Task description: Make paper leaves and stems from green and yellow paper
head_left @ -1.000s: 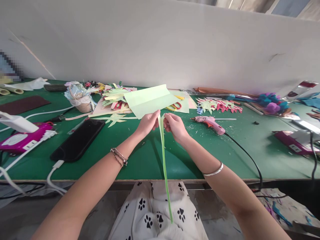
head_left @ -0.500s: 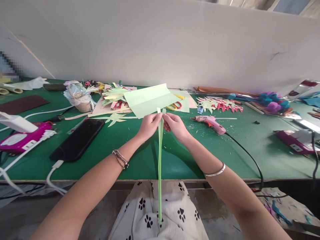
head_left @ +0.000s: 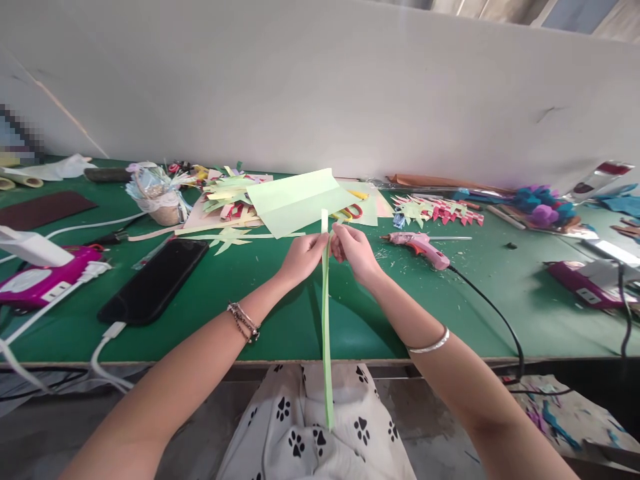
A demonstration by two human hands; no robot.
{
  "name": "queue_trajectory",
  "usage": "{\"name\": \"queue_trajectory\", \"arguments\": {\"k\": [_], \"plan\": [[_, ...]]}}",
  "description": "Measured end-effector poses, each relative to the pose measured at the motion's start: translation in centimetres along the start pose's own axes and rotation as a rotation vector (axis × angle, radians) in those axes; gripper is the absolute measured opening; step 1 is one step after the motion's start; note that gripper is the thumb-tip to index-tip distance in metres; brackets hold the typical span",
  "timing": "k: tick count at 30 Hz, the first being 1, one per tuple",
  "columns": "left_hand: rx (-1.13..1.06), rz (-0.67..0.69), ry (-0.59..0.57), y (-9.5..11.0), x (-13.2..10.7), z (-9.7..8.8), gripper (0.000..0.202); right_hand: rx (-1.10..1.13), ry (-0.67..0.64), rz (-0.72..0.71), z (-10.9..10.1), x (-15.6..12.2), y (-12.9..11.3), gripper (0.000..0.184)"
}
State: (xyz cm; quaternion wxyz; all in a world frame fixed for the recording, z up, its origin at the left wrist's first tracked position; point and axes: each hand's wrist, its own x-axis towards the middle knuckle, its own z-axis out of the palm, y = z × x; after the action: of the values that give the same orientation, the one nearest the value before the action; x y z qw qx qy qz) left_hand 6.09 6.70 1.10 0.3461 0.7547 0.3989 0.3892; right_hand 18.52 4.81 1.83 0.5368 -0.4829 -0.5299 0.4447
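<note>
Between my hands hangs a long light-green paper strip (head_left: pixel 327 333), its short upper end sticking up above the fingers and its tail reaching down past the table edge to my lap. My left hand (head_left: pixel 304 257) pinches the strip near its top between thumb and fingers. Close against it on the right, my right hand (head_left: pixel 356 252) has its fingers closed on the strip as well; part of the paper there is hidden. Just beyond the hands lies a folded light-green paper sheet (head_left: pixel 305 203).
A pink glue gun (head_left: pixel 423 248) with a black cord lies to the right. On the left are a black phone (head_left: pixel 155 280) and a purple power strip (head_left: pixel 55 275). Yellow-red scissors (head_left: pixel 353 213), paper stars (head_left: pixel 233 239) and a wrapped pot (head_left: pixel 163 200) stand or lie farther back.
The strip's upper end now rises higher above my fingers, and its lower tail has swung slightly right and up. Both hands have shifted a little to the right and down.
</note>
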Motion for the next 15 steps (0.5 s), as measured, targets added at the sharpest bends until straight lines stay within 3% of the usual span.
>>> {"name": "queue_trajectory", "arguments": {"k": [9,13,15], "plan": [[0.015,-0.011,0.111,-0.33,0.05,-0.05,0.039,-0.046,-0.087,-0.062,0.15,0.03,0.48,0.035],[0.006,-0.038,0.171,-0.20,0.10,-0.24,0.041,-0.082,-0.063,-0.044,0.08,0.06,0.62,0.033],[-0.002,-0.051,0.138,-0.14,0.11,-0.32,0.044,-0.073,-0.034,-0.042,0.08,0.07,0.61,0.033]]}}
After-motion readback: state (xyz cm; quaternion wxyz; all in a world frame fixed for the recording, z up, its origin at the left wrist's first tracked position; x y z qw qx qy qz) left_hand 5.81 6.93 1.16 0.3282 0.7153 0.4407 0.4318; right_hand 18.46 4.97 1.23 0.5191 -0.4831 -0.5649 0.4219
